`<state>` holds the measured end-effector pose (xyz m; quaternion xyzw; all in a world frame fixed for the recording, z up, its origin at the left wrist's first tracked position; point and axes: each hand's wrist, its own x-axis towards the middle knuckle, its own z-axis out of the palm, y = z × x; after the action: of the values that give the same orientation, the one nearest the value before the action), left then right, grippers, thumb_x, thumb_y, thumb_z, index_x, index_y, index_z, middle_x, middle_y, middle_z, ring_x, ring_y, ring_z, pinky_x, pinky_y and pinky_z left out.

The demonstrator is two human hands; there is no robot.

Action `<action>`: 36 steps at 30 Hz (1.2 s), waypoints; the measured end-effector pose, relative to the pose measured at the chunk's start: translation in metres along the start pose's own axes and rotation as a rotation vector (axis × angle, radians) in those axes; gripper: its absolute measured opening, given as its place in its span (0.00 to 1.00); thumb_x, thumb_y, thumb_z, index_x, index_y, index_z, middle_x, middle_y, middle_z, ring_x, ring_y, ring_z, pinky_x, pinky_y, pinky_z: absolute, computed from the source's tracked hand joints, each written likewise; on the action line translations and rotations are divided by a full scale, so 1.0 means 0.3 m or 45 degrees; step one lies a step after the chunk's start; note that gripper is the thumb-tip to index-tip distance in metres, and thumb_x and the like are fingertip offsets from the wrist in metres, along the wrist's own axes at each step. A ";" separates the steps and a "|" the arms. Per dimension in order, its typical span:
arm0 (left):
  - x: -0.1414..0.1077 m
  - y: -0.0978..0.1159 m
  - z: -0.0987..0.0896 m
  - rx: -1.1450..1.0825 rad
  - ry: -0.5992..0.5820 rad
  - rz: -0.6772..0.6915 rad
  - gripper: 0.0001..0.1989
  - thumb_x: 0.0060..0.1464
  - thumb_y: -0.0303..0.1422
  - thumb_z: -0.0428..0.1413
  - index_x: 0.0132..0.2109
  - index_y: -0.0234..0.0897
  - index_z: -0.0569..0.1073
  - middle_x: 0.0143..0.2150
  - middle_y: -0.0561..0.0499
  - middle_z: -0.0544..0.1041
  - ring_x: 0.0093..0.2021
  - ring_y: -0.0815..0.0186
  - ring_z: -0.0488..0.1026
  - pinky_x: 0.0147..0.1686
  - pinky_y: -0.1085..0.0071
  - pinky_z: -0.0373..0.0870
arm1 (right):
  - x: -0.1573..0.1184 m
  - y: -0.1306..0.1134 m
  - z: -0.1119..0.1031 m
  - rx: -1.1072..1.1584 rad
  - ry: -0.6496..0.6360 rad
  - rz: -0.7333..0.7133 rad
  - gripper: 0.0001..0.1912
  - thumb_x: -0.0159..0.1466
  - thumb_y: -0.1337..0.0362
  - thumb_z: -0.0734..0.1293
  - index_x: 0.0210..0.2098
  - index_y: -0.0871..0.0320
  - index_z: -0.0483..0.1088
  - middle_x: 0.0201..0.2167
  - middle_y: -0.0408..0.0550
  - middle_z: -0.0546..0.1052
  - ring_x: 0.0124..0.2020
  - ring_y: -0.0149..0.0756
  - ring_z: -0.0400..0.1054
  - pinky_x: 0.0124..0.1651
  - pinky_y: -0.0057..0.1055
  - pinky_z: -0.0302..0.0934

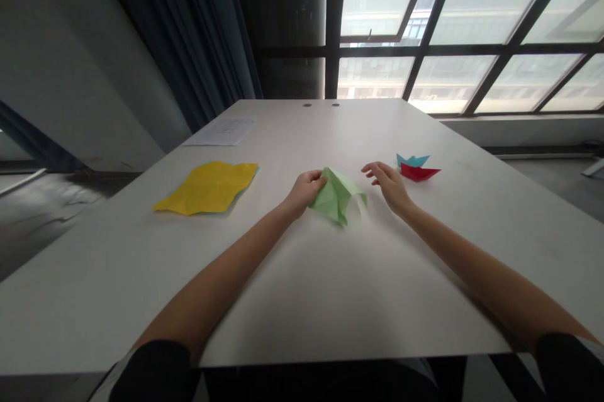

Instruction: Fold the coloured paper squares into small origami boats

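Note:
My left hand (306, 190) pinches the left edge of a creased, partly folded sheet of light green paper (336, 196), thumb on top. The sheet is bent, with its lower corner and right edge hanging loose over the table. To the right of it, my right hand (384, 183) is apart from the paper, fingers loosely bent and spread, holding nothing. Just beyond my right hand sit a red folded paper boat (419, 173) and, behind it, a blue folded paper boat (413, 161).
Yellow paper sheets (207, 188) with fold creases lie on the left of the white table (283, 301), a bluish sheet showing beneath. A printed white sheet (221, 132) lies at the far left edge. Two round dark spots mark the far end, before windows and a curtain (189, 24).

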<state>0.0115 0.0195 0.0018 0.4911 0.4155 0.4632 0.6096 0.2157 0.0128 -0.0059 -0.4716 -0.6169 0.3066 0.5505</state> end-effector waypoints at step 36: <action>-0.052 0.049 0.047 0.143 0.225 0.293 0.14 0.42 0.42 0.58 0.26 0.32 0.75 0.21 0.54 0.72 0.22 0.72 0.65 0.22 0.77 0.61 | -0.049 -0.085 0.023 0.324 -0.586 0.266 0.31 0.46 0.62 0.73 0.46 0.54 0.57 0.25 0.38 0.72 0.26 0.30 0.68 0.29 0.28 0.64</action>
<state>0.0191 0.0025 0.0194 0.5262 0.4339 0.5475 0.4849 0.2021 -0.0092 0.0099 -0.3777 -0.6302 0.5357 0.4162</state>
